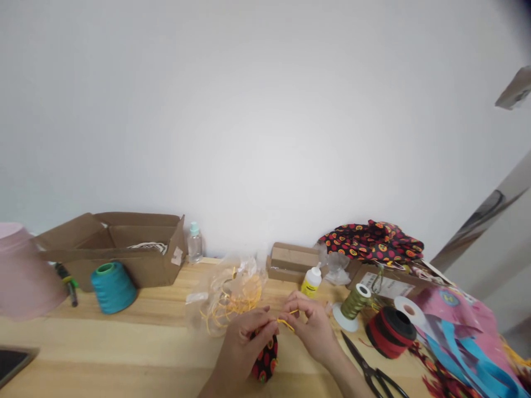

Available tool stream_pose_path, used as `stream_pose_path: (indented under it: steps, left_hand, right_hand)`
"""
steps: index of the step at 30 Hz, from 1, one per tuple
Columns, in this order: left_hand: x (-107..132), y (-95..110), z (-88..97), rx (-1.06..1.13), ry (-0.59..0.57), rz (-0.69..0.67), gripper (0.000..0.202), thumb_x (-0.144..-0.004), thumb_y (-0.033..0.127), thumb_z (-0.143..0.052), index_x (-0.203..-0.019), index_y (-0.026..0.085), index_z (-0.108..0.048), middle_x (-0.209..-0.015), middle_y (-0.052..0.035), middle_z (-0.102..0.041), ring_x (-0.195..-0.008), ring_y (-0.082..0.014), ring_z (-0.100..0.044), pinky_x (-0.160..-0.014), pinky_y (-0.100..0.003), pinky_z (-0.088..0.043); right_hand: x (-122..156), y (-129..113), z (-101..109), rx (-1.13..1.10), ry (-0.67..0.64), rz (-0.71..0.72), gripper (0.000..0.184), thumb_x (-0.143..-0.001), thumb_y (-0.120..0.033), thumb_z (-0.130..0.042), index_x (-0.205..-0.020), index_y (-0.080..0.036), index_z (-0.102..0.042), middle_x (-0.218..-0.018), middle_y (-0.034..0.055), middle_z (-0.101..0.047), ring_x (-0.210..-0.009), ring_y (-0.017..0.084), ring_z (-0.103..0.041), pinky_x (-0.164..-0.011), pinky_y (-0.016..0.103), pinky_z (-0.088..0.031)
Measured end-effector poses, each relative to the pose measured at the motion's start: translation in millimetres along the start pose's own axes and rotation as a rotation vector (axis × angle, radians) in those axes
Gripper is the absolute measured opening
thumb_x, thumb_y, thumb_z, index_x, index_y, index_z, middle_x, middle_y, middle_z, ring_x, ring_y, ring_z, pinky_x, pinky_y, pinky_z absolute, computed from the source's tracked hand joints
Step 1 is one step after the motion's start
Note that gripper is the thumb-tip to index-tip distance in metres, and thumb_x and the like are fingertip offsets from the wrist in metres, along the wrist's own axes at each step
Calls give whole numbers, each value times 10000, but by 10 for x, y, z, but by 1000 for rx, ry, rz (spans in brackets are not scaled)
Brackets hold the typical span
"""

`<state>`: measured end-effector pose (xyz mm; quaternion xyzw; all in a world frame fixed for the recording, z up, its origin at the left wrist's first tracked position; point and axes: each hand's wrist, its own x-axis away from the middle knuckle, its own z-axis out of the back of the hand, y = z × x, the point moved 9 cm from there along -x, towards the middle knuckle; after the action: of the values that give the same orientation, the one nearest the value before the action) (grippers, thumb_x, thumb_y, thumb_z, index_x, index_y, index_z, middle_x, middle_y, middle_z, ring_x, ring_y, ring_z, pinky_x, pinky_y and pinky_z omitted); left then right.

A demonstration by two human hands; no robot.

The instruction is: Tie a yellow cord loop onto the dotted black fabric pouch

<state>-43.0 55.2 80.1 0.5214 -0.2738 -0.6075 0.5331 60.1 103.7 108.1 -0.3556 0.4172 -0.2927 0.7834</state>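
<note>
My left hand [244, 337] is closed around a small black fabric piece with orange pumpkin print [264, 362], held low over the wooden table [136, 342]. My right hand [313, 326] pinches a thin yellow cord [287, 322] that runs between both hands. Just behind the hands lies a clear plastic bag with coiled yellow cord [230, 298]. Both hands' fingers are curled together.
Black scissors [371, 373], a red-black ribbon roll [392, 331], a green-gold thread spool [354, 304] and a glue bottle [311, 281] lie to the right. At back right is pumpkin-print fabric [371, 240]. To the left stand a teal thread cone [113, 287] and an open cardboard box [120, 246].
</note>
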Motion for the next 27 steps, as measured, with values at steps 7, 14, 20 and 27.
stream_pose_path:
  steps: [7, 14, 20, 27]
  left_hand:
    - [13, -147, 27, -43, 76, 43, 218, -755, 284, -505, -637, 184, -659, -620, 10, -635, -682, -133, -585, -766, -251, -450]
    - [36, -59, 26, -109, 93, -41, 189, -758, 259, -504, -708, 216, -680, -677, 12, -664, -702, -137, -600, -826, -300, -437]
    - [42, 11, -24, -242, 11, -142, 218, -780, 244, -472, -673, 215, -659, -619, 25, -641, -611, -108, -583, -908, -329, -384]
    - [46, 29, -49, -300, -79, -168, 183, -778, 246, -477, -772, 242, -660, -703, 21, -658, -688, -116, -597, -911, -314, -379]
  right_hand:
    - [208, 126, -70, -5, 128, -10, 162, -720, -278, -581, -594, -179, -609, -585, -3, -480, -570, 125, -464, -517, 226, -386]
    - [269, 107, -38, 5, 180, 31, 153, -718, -260, -584, -588, -184, -611, -573, -5, -485, -540, 120, -459, -486, 218, -387]
    - [290, 105, -29, 27, 166, 4, 206, -741, -241, -544, -548, -171, -536, -575, -15, -453, -548, 115, -442, -508, 219, -373]
    - [290, 150, -66, 55, 90, -92, 210, -740, -237, -533, -544, -163, -538, -552, -27, -404, -548, 111, -410, -516, 214, -353]
